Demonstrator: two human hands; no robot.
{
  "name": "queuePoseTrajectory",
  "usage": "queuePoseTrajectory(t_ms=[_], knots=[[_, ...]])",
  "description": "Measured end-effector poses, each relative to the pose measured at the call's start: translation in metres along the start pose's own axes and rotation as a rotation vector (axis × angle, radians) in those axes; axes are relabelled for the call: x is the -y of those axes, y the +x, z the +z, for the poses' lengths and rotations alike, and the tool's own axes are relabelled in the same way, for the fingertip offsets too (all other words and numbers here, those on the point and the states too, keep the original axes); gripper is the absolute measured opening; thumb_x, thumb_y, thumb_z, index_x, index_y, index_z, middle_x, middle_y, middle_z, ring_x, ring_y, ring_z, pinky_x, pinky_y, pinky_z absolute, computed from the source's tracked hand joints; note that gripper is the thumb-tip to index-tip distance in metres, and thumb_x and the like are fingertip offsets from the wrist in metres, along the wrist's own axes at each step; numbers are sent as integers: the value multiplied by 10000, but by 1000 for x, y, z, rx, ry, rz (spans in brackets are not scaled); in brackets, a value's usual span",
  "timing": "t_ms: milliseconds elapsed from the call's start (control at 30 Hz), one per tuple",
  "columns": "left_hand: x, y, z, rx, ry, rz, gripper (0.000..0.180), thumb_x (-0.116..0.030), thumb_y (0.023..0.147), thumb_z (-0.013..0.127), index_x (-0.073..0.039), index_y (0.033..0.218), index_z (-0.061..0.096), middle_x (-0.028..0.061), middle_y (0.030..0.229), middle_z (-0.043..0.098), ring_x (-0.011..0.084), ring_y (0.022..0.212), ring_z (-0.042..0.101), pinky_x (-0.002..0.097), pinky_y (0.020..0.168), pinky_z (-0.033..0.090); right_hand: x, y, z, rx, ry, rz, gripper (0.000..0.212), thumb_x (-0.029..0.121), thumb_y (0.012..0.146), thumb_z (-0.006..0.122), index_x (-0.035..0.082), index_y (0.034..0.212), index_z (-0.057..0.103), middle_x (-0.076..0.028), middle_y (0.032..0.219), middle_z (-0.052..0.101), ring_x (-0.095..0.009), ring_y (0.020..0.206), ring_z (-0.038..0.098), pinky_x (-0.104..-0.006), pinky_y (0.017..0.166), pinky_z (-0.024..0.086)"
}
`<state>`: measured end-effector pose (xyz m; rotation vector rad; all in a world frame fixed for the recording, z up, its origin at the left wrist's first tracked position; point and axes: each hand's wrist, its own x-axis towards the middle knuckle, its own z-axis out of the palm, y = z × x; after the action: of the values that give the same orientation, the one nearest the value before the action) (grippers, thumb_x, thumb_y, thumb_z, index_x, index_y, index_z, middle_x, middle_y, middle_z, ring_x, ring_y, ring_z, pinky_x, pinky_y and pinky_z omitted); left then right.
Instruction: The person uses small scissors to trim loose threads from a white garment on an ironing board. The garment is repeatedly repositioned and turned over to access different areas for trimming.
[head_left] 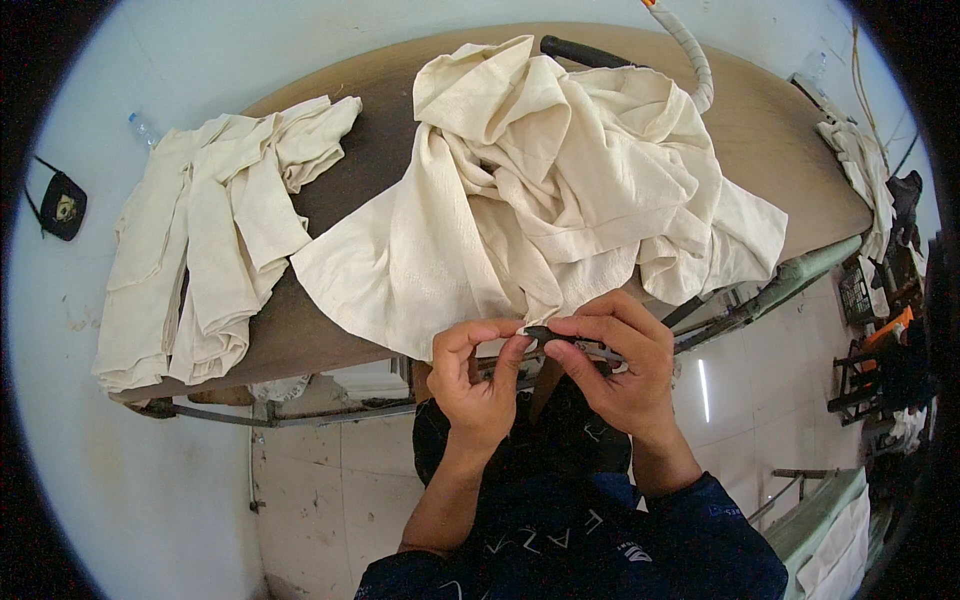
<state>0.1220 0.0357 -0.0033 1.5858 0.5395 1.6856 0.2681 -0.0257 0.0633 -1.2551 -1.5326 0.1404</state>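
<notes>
A large rumpled cream cloth garment (570,190) lies heaped on the brown padded table, its lower edge hanging toward me. At that edge my left hand (472,378) is closed, thumb and fingertips pinching a bit of the cloth. Close against it, my right hand (632,372) is closed around a small dark tool (538,332), whose tip meets the left fingertips. Most of the tool is hidden by the fingers, so its exact kind does not show. Both hands are just off the table's front edge, above my lap.
Folded cream garments (200,240) are stacked at the table's left end. Behind the heap lie a black handle (585,52) and a wrapped hose (690,55). The brown table (330,75) has a metal frame beneath. A green-covered stand (825,525) is at lower right.
</notes>
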Motion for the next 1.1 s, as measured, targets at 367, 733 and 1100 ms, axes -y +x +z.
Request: queuePoseTrajectory(t_ms=[367,733,1100], knots=[[-2,-5,-6,-81,49,-123,269,-6,962,694,22,1176,534,160,1058,686,176,933,684,290,847,556,-8,-6,-14,-146,66,147,271,95,791,854,8,1018,733,-83,873,655,-181,807,647,-302,734,515],[-11,-14,-9,-176,-494,-561,143,-4,999,603,35,1133,573,132,1081,677,152,874,670,308,759,614,-39,-46,-13,-182,301,510,133,82,990,656,-3,1084,696,-8,809,643,-91,749,562,-256,721,462],[-21,-26,5,257,-330,-558,147,-26,992,659,42,1119,627,131,1059,708,156,898,705,282,775,586,-41,-45,22,-82,609,566,294,87,934,753,-20,1204,710,-46,966,742,-92,865,659,-257,781,534]])
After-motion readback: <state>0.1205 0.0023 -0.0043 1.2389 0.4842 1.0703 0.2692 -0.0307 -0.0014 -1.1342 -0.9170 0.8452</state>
